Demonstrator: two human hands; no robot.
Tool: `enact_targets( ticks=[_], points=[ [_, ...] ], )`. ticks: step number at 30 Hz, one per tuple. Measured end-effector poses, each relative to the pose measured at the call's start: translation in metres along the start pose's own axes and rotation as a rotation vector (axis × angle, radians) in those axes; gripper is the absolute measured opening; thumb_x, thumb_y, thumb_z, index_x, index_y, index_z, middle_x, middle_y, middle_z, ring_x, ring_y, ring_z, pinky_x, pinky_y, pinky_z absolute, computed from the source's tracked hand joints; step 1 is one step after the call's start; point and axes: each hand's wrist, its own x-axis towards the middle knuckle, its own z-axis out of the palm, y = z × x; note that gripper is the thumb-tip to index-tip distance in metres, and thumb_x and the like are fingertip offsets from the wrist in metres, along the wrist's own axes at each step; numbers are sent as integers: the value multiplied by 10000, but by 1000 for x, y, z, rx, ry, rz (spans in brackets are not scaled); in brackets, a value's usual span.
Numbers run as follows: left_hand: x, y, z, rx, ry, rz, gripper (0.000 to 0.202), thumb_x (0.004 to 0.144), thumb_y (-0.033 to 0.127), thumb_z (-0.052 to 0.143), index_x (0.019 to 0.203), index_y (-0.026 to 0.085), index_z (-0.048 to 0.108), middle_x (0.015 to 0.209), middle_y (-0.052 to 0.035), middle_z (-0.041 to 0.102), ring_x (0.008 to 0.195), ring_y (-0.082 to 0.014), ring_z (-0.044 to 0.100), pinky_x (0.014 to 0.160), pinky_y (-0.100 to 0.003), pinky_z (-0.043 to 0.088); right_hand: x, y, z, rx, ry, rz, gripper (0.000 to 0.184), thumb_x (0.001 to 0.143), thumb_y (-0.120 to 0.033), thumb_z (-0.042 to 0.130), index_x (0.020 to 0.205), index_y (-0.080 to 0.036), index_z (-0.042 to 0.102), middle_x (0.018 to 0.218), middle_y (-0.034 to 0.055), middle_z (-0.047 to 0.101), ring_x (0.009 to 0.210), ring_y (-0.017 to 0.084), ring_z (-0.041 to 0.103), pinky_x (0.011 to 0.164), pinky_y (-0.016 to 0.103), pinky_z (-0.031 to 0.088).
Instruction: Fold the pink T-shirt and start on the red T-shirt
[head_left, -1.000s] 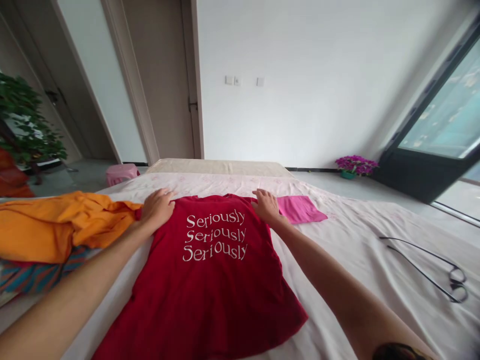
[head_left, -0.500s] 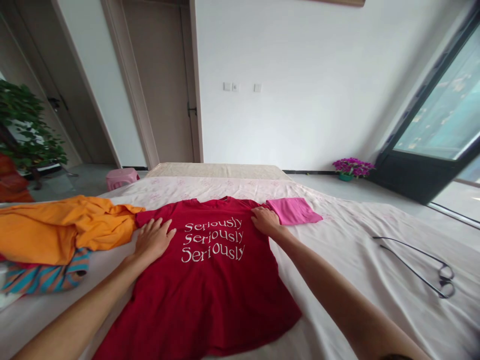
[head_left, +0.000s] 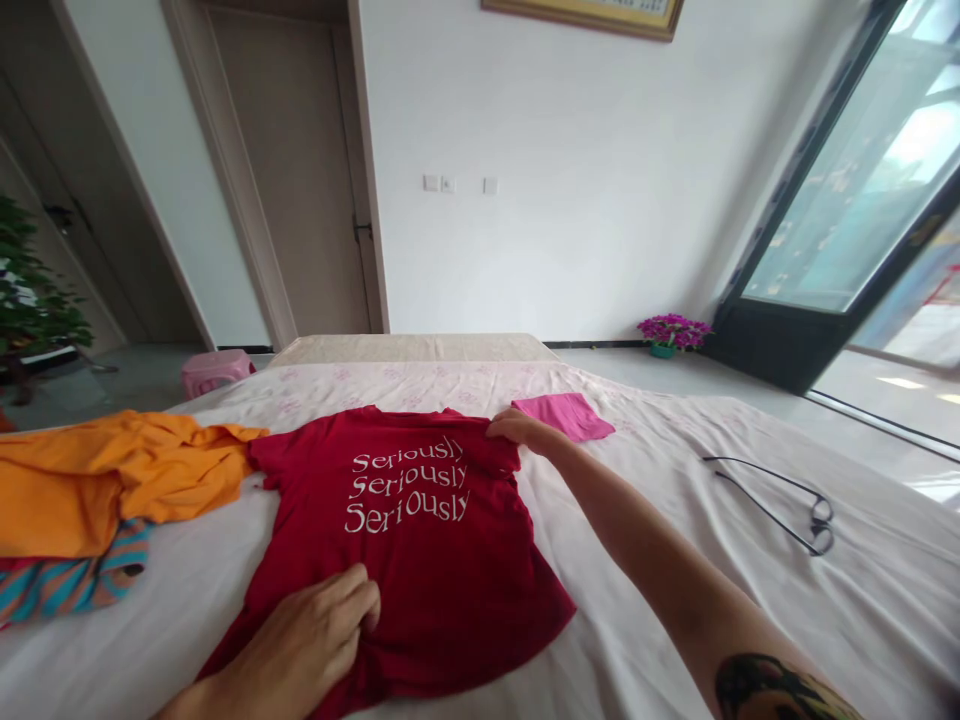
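Note:
A red T-shirt (head_left: 442, 580) lies spread front side up, with white "Seriously" lettering printed in three rows. At its right shoulder seam, the fingers of my right hand (head_left: 521, 430) are closed on the fabric. My left hand (head_left: 322, 625) is lower down, over the left-middle of the shirt body; its fingers are curled together on the cloth, and their tips are partly hidden. Just beyond my right hand is a folded pink cloth (head_left: 570, 415). Close to the shirt's left sleeve lies a crumpled orange garment (head_left: 157, 470).
A pale floral sheet (head_left: 637, 600) covers the surface. Black-framed glasses (head_left: 821, 515) lie at the right. Under the orange garment sits a striped blue-and-brown cloth (head_left: 82, 580). A pink stool (head_left: 217, 372) and a pot of purple flowers (head_left: 675, 333) stand on the floor beyond.
My left hand has left the left shoulder and come down toward me to the shirt body, its fingers now curled. My right hand has closed on the right shoulder, where the sleeve is creased.

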Motion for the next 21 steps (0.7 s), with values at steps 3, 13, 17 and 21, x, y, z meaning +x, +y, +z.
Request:
enact_targets(
  ticks=[3, 13, 17, 21],
  points=[
    [-4, -34, -34, 25, 138, -26, 205, 843, 162, 392, 816, 271, 564, 896, -2, 625, 832, -168, 621, 791, -280, 471, -33, -1, -25, 579, -52, -94, 161, 824, -321, 600, 840, -169, 649, 762, 46, 702, 662, 151, 637, 567, 227, 506],
    [-5, -114, -111, 90, 549, -372, 339, 863, 449, 471, 1082, 229, 608, 1155, -71, 619, 979, -236, 645, 887, -358, 495, -145, -38, -14, 1277, -184, -119, 246, 745, -279, 801, 914, -188, 647, 851, 29, 714, 743, 150, 684, 695, 248, 561],
    [-7, -79, -50, 143, 327, -298, 640, 773, 572, 602, 1322, 248, 539, 1368, -112, 550, 1224, -314, 559, 975, -431, 461, -157, -45, 13, 1332, -121, -59, 286, 743, -254, 810, 962, -193, 639, 888, 42, 726, 755, 166, 702, 693, 266, 582],
    [-3, -69, -25, 296, 368, -311, 414, 852, 430, 529, 1208, 240, 620, 1300, -114, 618, 1174, -312, 592, 966, -453, 442, -166, -55, 18, 1364, -122, -99, 443, 757, -233, 792, 1165, -242, 620, 961, 39, 734, 801, 191, 719, 700, 287, 596]
  ],
)
